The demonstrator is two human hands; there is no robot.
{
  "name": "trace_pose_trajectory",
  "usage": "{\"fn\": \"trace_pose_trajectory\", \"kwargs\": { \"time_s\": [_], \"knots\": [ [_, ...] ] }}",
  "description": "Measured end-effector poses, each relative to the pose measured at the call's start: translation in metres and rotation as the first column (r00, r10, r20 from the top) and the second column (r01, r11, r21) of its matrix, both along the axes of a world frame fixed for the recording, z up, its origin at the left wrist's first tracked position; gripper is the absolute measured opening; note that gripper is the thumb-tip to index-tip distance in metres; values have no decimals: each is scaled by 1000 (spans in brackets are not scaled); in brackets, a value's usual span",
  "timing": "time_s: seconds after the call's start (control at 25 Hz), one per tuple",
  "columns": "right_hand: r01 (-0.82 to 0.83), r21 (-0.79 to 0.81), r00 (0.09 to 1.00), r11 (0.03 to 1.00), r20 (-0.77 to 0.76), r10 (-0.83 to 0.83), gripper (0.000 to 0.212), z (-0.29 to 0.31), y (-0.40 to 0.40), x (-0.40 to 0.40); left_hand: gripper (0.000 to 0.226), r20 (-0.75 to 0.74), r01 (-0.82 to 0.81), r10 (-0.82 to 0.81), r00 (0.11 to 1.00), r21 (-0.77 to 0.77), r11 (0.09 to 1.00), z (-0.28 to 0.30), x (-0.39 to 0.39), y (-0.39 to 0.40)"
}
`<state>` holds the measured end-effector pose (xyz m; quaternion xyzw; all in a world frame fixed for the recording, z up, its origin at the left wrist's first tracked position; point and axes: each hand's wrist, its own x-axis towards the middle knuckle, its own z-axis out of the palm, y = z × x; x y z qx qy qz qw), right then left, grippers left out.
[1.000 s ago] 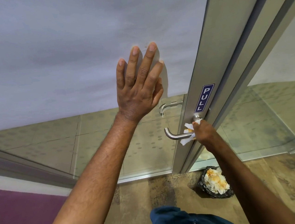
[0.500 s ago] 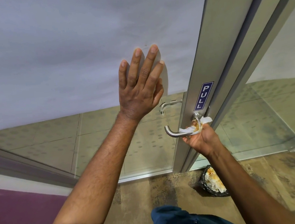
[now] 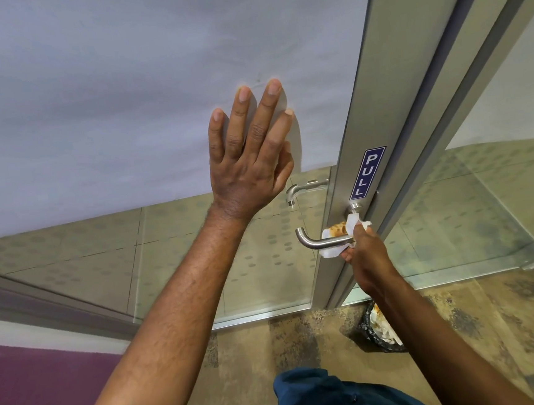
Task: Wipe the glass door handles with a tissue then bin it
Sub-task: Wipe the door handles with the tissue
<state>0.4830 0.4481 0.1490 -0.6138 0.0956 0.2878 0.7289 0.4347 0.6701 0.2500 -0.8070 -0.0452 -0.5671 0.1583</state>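
The right hand (image 3: 365, 253) pinches a soft white tissue with brown stains (image 3: 335, 238) around the shiny silver metal door handle (image 3: 319, 242). The left hand (image 3: 249, 165) lies flat and wide on the frosted glass door (image 3: 121, 102). The tissue is thin — it may tear, so hold it bunched.

The left hand (image 3: 249, 158) is pressed flat, fingers spread and pointing upward, with its bare forearm stretched forward. The right hand (image 3: 365, 252) is reached out lower, its fingers closed around a crumpled white, orange-stained tissue (image 3: 337, 233).
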Motion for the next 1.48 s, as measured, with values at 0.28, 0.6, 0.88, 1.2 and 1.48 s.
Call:
{"fn": "trace_pose_trajectory", "kwargs": {
  "time_s": [0.28, 0.6, 0.88, 1.2, 1.48],
  "knots": [
    [59, -332, 964, 941, 265, 33, 41, -23, 5, -5, 52, -3, -8, 8, 1000, 15, 1000, 4, -2, -2],
    [171, -532, 703, 829, 656, 276, 48, -44, -9, -13, 50, 13, 1, -1, 1000, 5, 1000, 0, 1, -1],
    [256, -700, 343, 667, 711, 615, 54, -53, -31, -5, 51, 12, 6, -6, 1000, 4, 1000, 1, 0, 0],
    [428, -734, 110, 527, 621, 776, 29, -65, -30, -7, 54, 5, 0, 0, 1000, 2, 1000, 0, 1, 0],
    [503, -718, -2, 481, 556, 831, 35, -54, -21, -8, 54, -6, 17, -17, 1000, -2, 1000, 0, -1, -1]
  ]
}}
